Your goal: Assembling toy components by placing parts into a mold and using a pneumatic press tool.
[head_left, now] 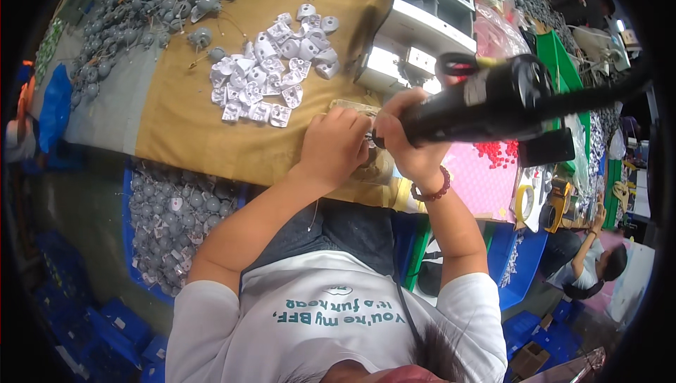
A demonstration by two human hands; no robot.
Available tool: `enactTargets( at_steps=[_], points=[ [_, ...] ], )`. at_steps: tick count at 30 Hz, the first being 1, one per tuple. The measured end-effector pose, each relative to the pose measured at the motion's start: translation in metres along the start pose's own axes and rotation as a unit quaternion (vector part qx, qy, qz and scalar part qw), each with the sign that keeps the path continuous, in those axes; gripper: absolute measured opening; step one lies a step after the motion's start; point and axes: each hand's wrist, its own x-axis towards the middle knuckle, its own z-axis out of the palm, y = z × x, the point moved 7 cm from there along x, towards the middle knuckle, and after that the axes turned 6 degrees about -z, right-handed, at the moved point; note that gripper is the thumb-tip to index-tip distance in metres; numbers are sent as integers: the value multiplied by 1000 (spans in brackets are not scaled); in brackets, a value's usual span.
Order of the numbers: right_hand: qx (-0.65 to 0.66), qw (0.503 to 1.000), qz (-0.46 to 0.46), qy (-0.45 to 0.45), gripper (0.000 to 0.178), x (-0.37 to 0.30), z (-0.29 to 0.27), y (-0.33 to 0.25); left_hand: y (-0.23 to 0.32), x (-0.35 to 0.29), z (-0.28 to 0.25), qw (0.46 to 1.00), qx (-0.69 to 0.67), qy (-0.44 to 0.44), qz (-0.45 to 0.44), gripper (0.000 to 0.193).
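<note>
Black power tool [479, 105] in my right hand, I sit at a wide table covered with a tan cloth [176, 105]. Over its far left part spreads a big heap of grey rounded parts [127, 38], thin wires straggling among them. Below the near edge, left of my legs, a blue bin [128, 224] is full of similar grey pieces.

Ahead of me and a little to the right stands a white box-shaped unit [429, 6], and the tool's thick body slants across the space just this side of it. A heap of white plastic parts [264, 77] lies beyond my left hand [334, 145], well apart from the tool. Near my right forearm, a pink sheet [465, 189] covers the table.

My right hand [414, 147] is closed around the tool's narrower end, which points at my left fingertips. My left hand is half curled beside it, over a small flat plate [350, 106]; I cannot tell what those fingers grip, as they hide it.

Smaller still are a yellow tape roll [524, 202] at the pink sheet's right side, the dark red beaded bracelet [442, 186] on my right wrist, and, tiniest, scattered red pieces [496, 152] on the pink.
</note>
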Motion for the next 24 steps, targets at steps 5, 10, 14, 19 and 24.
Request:
enactTargets(
  at_steps=[5, 10, 14, 19, 24],
  points=[
    [5, 999, 20, 29, 21, -3, 3, -5, -1, 1, -1, 1000, -14, 10, -6, 28],
    [-8, 1000, 13, -12, 30, -11, 4, 3, 0, 0, -2, 1000, -20, 14, -10, 27],
    [-21, 1000, -1, -5, 25, -10, 4, 1, -2, 0, -2, 999, -29, 14, -14, 28],
    [51, 988, 101, 104, 11, -7, -10, 6, -3, 0, 1, 999, -20, -21, -27, 36],
    [21, 953, 110, 281, 23, 2, -69, 8, -3, -3, -2, 999, -42, -6, -32, 39]
  ],
)
